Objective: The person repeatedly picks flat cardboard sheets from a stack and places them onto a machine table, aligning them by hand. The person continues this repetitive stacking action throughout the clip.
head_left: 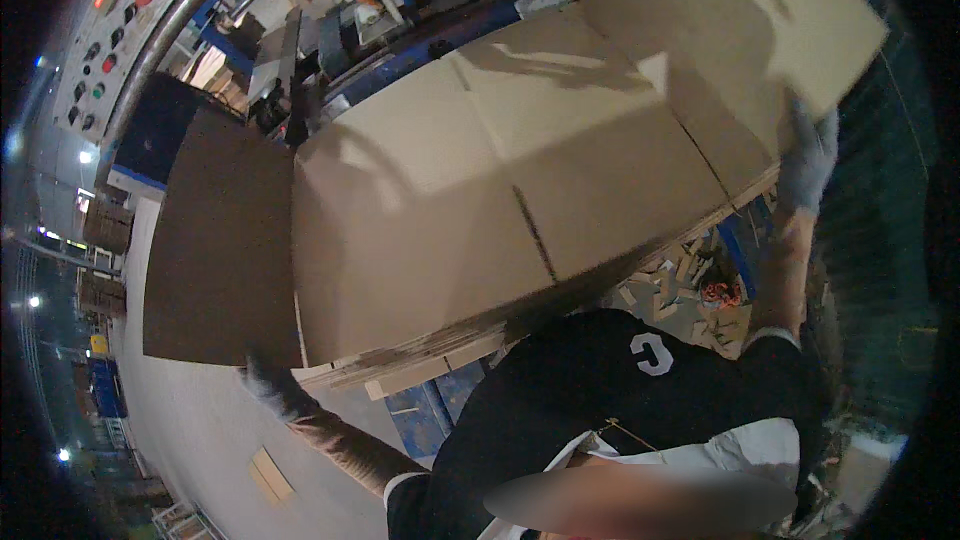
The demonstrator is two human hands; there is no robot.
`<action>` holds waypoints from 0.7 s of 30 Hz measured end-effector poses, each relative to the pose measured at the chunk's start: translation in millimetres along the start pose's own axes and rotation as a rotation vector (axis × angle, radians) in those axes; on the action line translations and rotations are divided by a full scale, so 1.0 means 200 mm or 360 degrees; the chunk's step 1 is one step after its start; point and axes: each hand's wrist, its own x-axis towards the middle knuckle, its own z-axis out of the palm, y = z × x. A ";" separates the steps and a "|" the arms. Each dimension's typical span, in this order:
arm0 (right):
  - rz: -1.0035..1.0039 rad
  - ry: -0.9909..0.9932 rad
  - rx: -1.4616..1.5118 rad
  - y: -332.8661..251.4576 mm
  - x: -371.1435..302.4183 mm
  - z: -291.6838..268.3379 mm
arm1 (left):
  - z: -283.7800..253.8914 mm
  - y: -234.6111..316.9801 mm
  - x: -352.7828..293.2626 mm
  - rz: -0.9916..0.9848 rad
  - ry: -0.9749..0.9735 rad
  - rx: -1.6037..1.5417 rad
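A large creased cardboard sheet [420, 230] spreads across the middle, its left panel [215, 250] angled down and its right panel [740, 20] raised. More cardboard layers lie beneath it, their edges [460, 325] showing along the near side. My left hand [275, 390], in a grey glove, grips the near edge of the left panel; its fingertips are partly blurred. At the far right my right hand [810, 155], also gloved, is closed on the edge of the raised panel. Part of its fingers is hidden by the board.
A control panel [110, 40] with lit red lamps stands at the upper left beside a curved metal rail [165, 35]. Blue-framed machinery [400, 50] runs behind the sheet. Cardboard scraps [690, 280] lie below on the right, and a small cardboard piece [270, 475] rests on the floor.
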 end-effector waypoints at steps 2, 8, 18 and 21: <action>0.0063 -0.0029 -0.0413 -0.12 -0.23 -0.03 | 0.12 0.01 -0.15 -0.0015 0.0124 0.0475; -0.1475 -0.1925 -0.1052 -0.09 -0.62 0.05 | 0.63 -0.01 -0.52 0.0428 -0.0636 0.1182; -0.1696 -0.2360 -0.1074 0.09 -0.52 0.28 | 0.88 0.00 -0.39 0.0879 -0.1584 0.2030; -0.1620 -0.2343 -0.1101 0.18 -0.41 0.41 | 0.87 -0.04 -0.31 0.0828 -0.1478 0.2050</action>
